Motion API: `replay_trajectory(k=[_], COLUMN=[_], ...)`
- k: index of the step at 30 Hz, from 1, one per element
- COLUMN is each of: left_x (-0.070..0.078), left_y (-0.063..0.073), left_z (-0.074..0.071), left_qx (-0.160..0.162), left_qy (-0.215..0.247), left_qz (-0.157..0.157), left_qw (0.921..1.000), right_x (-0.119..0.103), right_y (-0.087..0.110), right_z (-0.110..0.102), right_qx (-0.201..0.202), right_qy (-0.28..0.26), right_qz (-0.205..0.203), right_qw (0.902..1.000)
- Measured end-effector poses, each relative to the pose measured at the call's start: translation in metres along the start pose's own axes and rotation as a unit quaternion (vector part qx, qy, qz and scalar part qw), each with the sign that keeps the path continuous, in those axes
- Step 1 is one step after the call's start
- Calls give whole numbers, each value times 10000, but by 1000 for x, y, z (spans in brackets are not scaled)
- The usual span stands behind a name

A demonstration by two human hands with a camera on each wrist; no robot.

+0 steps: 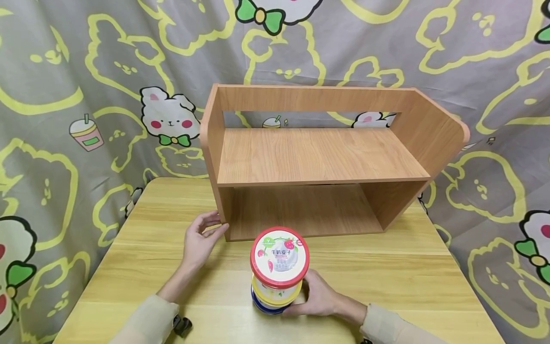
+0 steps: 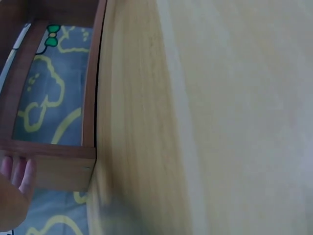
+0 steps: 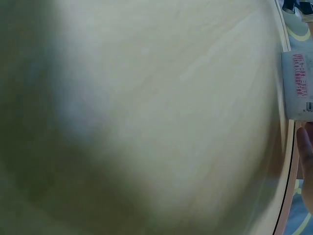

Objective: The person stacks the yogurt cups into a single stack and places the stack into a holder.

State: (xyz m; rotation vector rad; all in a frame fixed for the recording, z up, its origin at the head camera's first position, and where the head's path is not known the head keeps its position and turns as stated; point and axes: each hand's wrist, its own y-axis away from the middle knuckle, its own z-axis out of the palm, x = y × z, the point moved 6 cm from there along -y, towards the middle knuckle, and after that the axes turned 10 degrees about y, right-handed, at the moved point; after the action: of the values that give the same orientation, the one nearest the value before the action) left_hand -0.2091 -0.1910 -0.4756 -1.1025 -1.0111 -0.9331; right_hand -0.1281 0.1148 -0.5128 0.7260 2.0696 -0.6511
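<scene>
A two-tier wooden desk shelf [image 1: 324, 155] stands on the table. My left hand [image 1: 204, 241] grips the lower front edge of its left side panel, thumb at the front and fingers along the outer face. In the left wrist view, the fingers [image 2: 25, 175] lie against that panel. In front of the shelf is a stack of round ice cream tubs with a red lid [image 1: 280, 258] on top, a yellow lid [image 1: 277, 297] beneath and a blue one lowest. My right hand [image 1: 317, 297] holds the stack low on its right side. A printed tub wall [image 3: 298, 85] shows in the right wrist view.
The light wooden table [image 1: 142, 267] extends around the shelf and stack. A grey curtain [image 1: 129, 62] with cartoon patterns hangs behind and on both sides. Both of the shelf's tiers face the front. A black wrist strap piece [image 1: 182, 326] sits by the left sleeve.
</scene>
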Motion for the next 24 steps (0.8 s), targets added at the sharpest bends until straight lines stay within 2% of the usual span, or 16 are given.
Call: replay_trajectory(k=[6,18,24], left_x=[2,1,2], left_y=[-2,-7,-8], left_z=[3,4,3], left_qx=[62,-14,-5], left_qy=[-6,-239,-274], left_qz=[-60,-356,-329], left_qw=[10000,9991,9991], right_x=[-1,-3,-5], right_y=[-2,-4,-5], right_z=[0,-2,-2], right_qx=[-45,-167,-153], right_qy=[-27,-30,75], right_qz=[-31,-21,-137], right_qw=[10000,9999,9998])
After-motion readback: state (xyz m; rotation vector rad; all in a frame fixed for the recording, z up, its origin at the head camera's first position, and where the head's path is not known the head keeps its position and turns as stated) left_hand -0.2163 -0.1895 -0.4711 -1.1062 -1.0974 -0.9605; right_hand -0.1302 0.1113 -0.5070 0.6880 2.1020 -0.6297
